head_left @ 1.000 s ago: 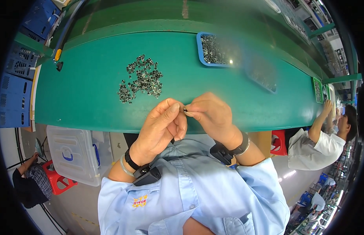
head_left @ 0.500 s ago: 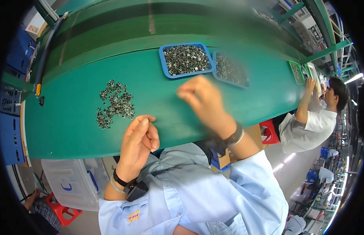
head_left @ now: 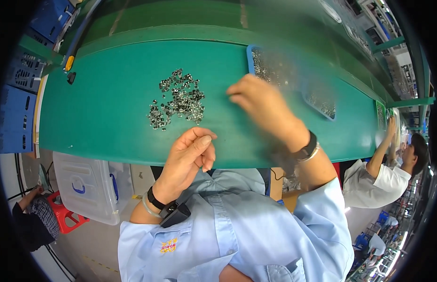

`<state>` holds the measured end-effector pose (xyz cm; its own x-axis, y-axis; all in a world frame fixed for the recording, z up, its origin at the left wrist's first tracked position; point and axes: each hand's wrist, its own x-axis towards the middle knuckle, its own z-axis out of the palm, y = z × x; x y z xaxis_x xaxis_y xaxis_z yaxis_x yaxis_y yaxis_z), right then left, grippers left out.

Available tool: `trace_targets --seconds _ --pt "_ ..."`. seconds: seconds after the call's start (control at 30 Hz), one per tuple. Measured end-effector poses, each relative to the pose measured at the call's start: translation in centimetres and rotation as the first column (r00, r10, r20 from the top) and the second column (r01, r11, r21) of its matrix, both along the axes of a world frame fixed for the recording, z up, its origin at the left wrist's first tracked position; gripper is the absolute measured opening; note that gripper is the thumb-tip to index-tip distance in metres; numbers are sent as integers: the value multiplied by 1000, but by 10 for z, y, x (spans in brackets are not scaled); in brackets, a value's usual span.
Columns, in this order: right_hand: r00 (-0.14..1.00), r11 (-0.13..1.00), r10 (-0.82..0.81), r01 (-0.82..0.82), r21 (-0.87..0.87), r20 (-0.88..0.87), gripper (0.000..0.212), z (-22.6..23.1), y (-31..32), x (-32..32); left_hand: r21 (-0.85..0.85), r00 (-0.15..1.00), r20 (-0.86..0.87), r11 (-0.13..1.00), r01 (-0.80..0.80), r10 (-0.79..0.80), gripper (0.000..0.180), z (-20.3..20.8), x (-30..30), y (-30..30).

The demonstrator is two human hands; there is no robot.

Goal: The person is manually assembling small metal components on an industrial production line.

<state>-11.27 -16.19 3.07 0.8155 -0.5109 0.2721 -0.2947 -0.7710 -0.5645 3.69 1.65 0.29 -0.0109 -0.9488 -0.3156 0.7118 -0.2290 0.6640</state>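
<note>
My left hand point(head_left: 189, 152) is held over the near edge of the green bench, thumb pressed to the bent index finger. Whatever lies between those fingertips is hidden. Just beyond it, a loose pile of small shiny metal parts point(head_left: 188, 101) is spread on the bench top. My right hand point(head_left: 268, 105) hangs in front of a blue-rimmed tray point(head_left: 250, 62) full of similar small metal pieces. Its thumb and fingertips are pinched together, pointing left; anything in them is too small to make out. A blur covers much of the tray.
A second tray point(head_left: 332, 115), partly smeared, holds more metal parts to the right. A yellow-and-black tool point(head_left: 69, 63) is at the bench's left end. Below stands a clear plastic box point(head_left: 84, 188). A co-worker in a white shirt point(head_left: 376, 185) sits at the far right.
The whole view has shifted, so pile and trays appear farther right. Against the bench, my right hand has moved left, away from the tray. My left hand keeps its pinch.
</note>
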Motion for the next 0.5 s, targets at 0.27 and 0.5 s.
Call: trace_targets --seconds 0.27,0.5 --pt "985 980 160 -166 -108 -61 12 -23 15 38 1 998 -61 1000 2 -2 17 1 7 4" --pt "994 993 79 -85 78 78 11 -12 26 16 61 997 18 995 -82 81 19 6 3 -7"
